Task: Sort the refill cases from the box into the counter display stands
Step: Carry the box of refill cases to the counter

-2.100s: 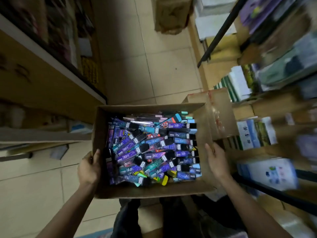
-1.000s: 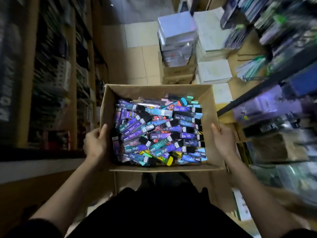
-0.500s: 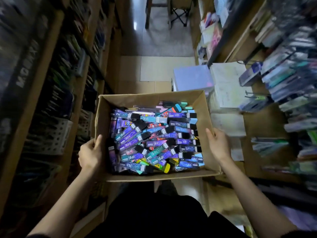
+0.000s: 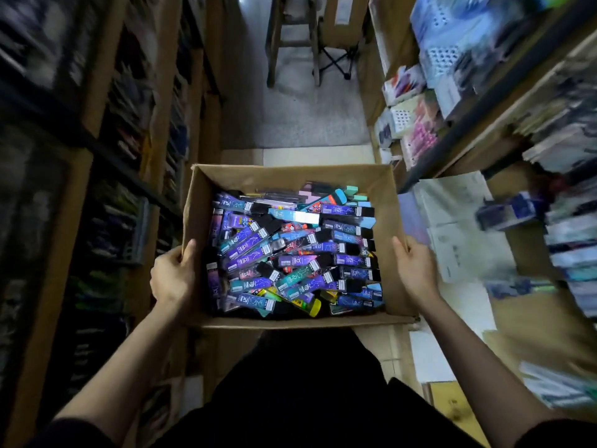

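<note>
Two hands carry the load. The left hand (image 4: 172,276) grips the cardboard box (image 4: 290,177), its thumb hooked over the left rim and its knuckles curled round the outer wall. The right hand (image 4: 415,270) presses its palm against the right wall with the thumb on the rim; its fingers are hidden, so I cannot tell whether they curl. The box is plain brown corrugated board, rectangular and open-topped, held at waist height in a narrow aisle. Inside, the refill cases (image 4: 290,253) lie heaped and criss-crossed: slim glossy oblong packs, mostly purple, blue and teal with black ends and white labels, plus one yellow. Wooden shelves (image 4: 174,101) of blurred stock flank both sides, and a wooden stool (image 4: 290,43) stands ahead.
</note>
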Tool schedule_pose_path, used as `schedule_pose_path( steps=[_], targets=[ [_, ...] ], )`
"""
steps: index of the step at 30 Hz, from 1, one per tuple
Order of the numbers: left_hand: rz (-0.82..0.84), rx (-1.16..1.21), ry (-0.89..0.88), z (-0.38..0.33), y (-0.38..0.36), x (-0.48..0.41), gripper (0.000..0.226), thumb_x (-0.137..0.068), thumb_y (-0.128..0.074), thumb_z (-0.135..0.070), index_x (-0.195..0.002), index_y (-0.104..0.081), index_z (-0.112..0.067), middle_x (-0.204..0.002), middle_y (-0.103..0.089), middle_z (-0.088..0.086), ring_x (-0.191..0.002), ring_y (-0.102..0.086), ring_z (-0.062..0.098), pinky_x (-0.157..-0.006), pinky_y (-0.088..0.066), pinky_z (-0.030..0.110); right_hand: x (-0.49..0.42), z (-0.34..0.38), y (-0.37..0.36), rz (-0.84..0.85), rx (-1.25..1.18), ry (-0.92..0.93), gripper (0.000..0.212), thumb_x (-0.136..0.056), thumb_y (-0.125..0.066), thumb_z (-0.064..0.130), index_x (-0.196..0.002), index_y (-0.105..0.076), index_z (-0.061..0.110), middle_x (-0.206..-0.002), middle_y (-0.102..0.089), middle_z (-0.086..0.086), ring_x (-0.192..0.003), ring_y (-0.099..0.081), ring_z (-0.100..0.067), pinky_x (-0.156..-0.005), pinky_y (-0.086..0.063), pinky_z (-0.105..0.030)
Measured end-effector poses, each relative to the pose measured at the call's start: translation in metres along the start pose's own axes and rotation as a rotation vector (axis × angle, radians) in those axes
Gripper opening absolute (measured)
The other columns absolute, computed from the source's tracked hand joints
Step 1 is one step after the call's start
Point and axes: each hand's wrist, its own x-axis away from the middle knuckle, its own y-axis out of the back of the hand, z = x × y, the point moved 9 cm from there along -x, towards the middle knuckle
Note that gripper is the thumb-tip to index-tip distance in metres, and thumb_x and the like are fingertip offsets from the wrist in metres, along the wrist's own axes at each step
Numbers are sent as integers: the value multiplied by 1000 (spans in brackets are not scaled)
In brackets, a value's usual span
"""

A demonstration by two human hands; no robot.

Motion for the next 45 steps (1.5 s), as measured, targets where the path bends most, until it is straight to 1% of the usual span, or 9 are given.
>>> schedule_pose_path(
  steps=[8, 16, 20, 23, 26, 31, 35, 39, 45],
  targets=[
    [23, -13, -17, -109, -40, -139, 44, -91, -48, -51, -77, -62, -12, -74, -63, 13, -81, -60, 37, -71, -45, 39, -151, 81, -19, -42, -22, 22, 31, -96, -49, 21, -76, -59, 0, -68, -59, -15, -67, -52, -28, -61, -40, -37],
    [19, -66, -20, -235, -87, -269, 40, -93, -48, -47, -73, -59, -13, -74, -55, 17, -87, -58, 42, -70, -37, 37, -327, 167, -28, -15, -15, 62, 28, -95, -51, 16, -75, -59, -1, -64, -54, -14, -63, -47, -24, -58, -36, -37],
    [30, -69, -39, -297, -109, -333, 43, -93, -49, -45, -74, -60, -8, -71, -54, 17, -83, -58, 41, -67, -36, 37, -400, 210, -25, -48, 3, 54, 44, -95, -52, 15, -56, -34, 23, -52, -34, 6, -50, -31, -10, -51, -27, -27],
    [43, -57, -56, -340, -129, -384, 41, -94, -50, -43, -81, -66, -8, -71, -55, 16, -82, -59, 40, -65, -36, 35, -456, 241, -26, -90, -18, 74, 49, -95, -53, 10, -56, -27, 25, -53, -28, 9, -51, -26, -7, -45, -27, -13],
    [63, -46, -90, -383, -154, -442, 40, -93, -50, -44, -86, -67, -9, -79, -62, 21, -84, -59, 40, -66, -35, 34, -515, 260, -35, -105, 18, 40, 46, -95, -52, 13, -56, -31, 23, -53, -32, 7, -50, -28, -7, -46, -25, -21],
    [128, -46, -117, -461, -185, -542, 39, -92, -50, -46, -87, -68, -12, -80, -64, 19, -85, -60, 39, -68, -38, 36, -602, 299, -47, -135, 35, -51, 33, -96, -52, 18, -65, -52, 7, -60, -52, -11, -61, -47, -26, -56, -28, -35],
    [142, -1, -131, -526, -205, -613, 36, -91, -51, -47, -91, -70, -17, -73, -60, 8, -80, -59, 31, -67, -38, 34, -671, 337, -50, -166, 19, -86, 32, -96, -51, 22, -83, -60, -6, -75, -61, -24, -71, -56, -36, -63, -43, -41],
    [167, 5, -148, -586, -226, -677, 37, -91, -50, -49, -93, -71, -19, -76, -62, 4, -79, -59, 27, -67, -39, 32, -740, 372, -53, -175, -13, -117, 31, -97, -49, 25, -92, -62, -3, -78, -62, -18, -70, -55, -28, -61, -42, -36],
    [174, -18, -123, -657, -273, -764, 33, -91, -50, -50, -73, -61, -24, -71, -62, 4, -76, -61, 29, -70, -47, 38, -857, 409, -65, -142, -33, -138, 36, -97, -48, 24, -79, -54, -7, -63, -44, -14, -58, -38, -21, -52, -27, -31]
  ],
)
